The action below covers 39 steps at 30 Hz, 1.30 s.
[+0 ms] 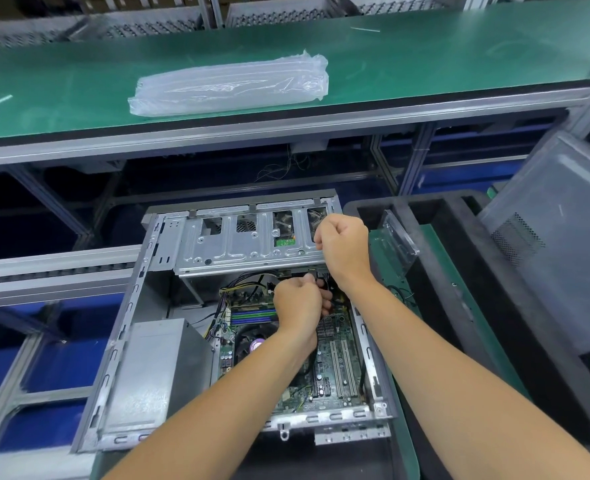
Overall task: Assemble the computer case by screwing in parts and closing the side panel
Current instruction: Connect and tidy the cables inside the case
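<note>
An open grey computer case (137,306) lies on its side in front of me, with the green motherboard (338,351) and a silver power supply (148,368) inside. A metal drive cage (238,244) spans the case's far end. My left hand (298,308) is inside the case, just below the cage, fingers curled round black cables (324,282). My right hand (344,247) is fisted at the cage's right end; what it holds is hidden. A grey side panel (563,237) leans at the right.
A raised green shelf (425,60) runs across the back with a clear plastic bag (231,84) on it. Black foam trays (460,271) sit right of the case, holding a clear plastic piece (397,237). Aluminium rails (44,271) run along the left.
</note>
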Motion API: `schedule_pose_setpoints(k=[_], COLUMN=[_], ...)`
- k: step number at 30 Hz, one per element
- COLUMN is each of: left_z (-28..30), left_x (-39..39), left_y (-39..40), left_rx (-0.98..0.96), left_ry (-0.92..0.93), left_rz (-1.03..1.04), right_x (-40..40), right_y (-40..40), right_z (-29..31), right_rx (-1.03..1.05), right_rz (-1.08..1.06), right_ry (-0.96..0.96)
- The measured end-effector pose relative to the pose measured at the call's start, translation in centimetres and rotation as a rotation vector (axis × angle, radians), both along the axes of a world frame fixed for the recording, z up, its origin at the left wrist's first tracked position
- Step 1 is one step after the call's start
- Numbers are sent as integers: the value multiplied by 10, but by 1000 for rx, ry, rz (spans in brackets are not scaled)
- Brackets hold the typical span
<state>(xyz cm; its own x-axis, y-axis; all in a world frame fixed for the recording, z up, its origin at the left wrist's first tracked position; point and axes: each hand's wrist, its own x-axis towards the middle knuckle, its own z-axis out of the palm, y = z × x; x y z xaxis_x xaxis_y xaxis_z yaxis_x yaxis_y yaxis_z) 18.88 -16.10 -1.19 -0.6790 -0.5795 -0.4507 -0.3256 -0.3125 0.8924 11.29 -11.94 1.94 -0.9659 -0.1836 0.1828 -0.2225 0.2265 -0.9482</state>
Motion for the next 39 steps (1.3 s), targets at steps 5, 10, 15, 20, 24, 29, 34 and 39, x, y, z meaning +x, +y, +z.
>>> schedule_pose_setpoints(k=[5, 10, 15, 20, 24, 29, 34, 39], left_z=[0, -2, -5, 1, 9, 14, 33, 21], left_x=[0, -10, -18, -14, -3, 17, 37, 57], left_y=[-1, 5, 7, 8, -4, -38, -90, -99], left_rx=[0, 14, -64, 51, 104, -344, -791, -1192], left_ry=[-11, -76, -142, -95, -63, -129, -167, -277], left_rz=[21, 114, 189, 179, -6, -369, -847, -1364], right_x=[2, 3, 4, 4, 5, 8, 8, 8], right_y=[0, -1, 0, 1, 1, 1, 3, 3], right_z=[0, -1, -2, -4, -3, -1, 1, -1], right_rx=[0, 0, 0, 6, 10, 51, 75, 97], right_rz=[-6, 5, 25, 42, 39, 56, 64, 55], right_ry=[1, 1, 7, 26, 24, 8, -6, 16])
